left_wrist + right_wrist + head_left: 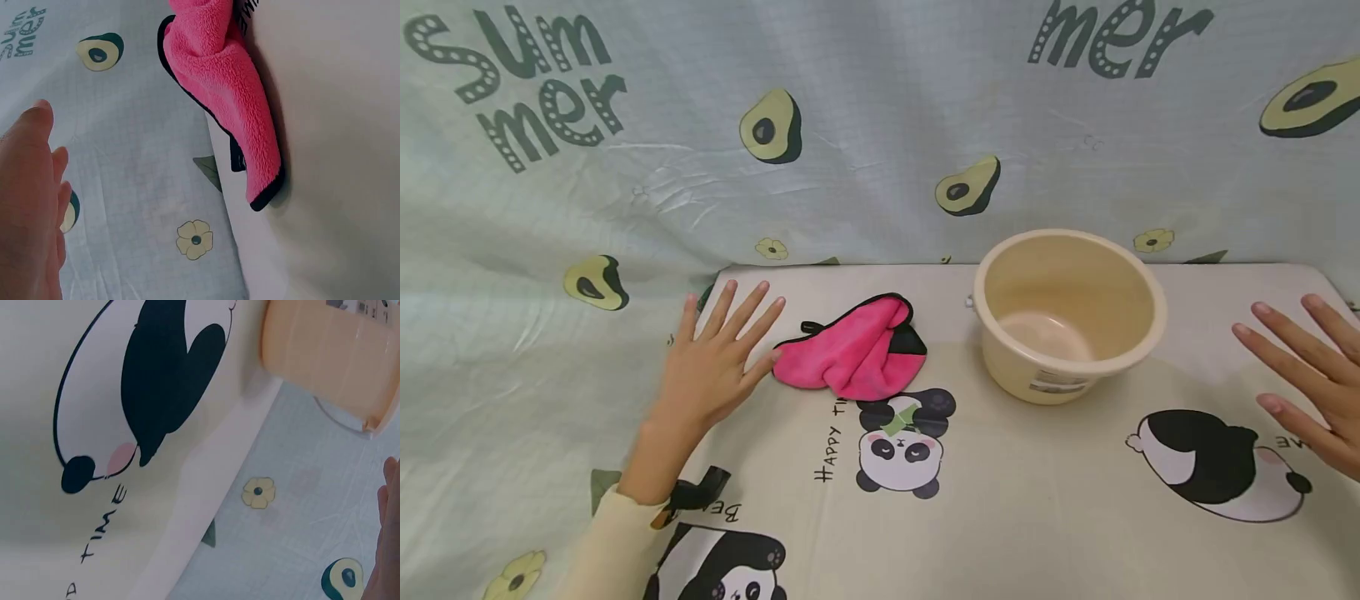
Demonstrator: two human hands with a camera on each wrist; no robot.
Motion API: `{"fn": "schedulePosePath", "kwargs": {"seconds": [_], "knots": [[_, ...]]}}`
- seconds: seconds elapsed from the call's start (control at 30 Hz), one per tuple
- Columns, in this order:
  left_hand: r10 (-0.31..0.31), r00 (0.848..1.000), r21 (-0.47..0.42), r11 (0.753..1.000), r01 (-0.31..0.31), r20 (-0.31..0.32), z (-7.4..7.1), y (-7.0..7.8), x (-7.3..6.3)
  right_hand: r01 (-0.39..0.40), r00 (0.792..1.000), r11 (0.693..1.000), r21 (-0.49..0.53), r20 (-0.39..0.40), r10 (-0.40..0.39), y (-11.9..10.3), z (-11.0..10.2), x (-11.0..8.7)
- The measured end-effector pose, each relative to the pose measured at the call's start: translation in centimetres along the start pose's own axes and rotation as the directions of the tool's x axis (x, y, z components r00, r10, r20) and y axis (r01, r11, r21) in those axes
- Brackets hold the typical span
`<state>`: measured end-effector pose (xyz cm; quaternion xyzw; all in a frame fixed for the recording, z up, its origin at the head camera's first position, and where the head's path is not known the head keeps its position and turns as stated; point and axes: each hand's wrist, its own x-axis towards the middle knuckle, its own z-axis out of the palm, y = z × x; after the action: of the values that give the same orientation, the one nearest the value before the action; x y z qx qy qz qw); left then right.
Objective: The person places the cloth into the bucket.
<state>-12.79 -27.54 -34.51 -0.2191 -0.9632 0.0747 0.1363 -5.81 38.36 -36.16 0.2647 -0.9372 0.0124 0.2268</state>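
A pink plush cloth (853, 350) with black edging and a black loop lies crumpled on the table, left of the middle. My left hand (711, 362) is spread just left of it, its fingers straight and holding nothing. In the left wrist view the same cloth (231, 94) shows its fuzzy pile, apart from the hand (28, 206). A cream plastic bucket (1052, 383) stands upright with a bare inside. Off to its right my right hand (1318, 379) is spread, partly cut off by the frame's edge. The right wrist view shows the bucket's side (331, 356) and a sliver of the hand (384, 550).
The table (1000, 517) has a pale cover printed with pandas. Behind it and on the left hangs a light curtain (865, 100) with avocado prints. A black strap (700, 490) sits at the left wrist.
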Motion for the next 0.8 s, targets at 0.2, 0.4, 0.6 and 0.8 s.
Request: {"fn": "schedulePosePath", "kwargs": {"seconds": [0.2,0.4,0.6,0.8], "knots": [[0.017,0.999,-0.118,0.993,-0.021,-0.034,1.8,1.7,1.1,-0.091,0.991,0.996,-0.017,0.095,0.092,-1.4,-0.1,0.4],[0.039,0.999,-0.284,0.958,-0.038,0.000,3.5,3.6,2.2,-0.125,0.974,0.992,-0.035,0.187,0.129,-1.9,-0.2,1.2],[0.066,0.997,-0.439,0.898,-0.039,0.046,4.4,5.3,3.8,-0.133,0.971,0.991,0.010,0.203,0.129,-2.4,0.2,2.0],[0.110,0.984,-0.599,0.801,-0.003,0.143,5.0,6.1,5.1,-0.108,0.987,0.984,0.145,0.131,0.089,-2.5,0.8,3.3]]}}
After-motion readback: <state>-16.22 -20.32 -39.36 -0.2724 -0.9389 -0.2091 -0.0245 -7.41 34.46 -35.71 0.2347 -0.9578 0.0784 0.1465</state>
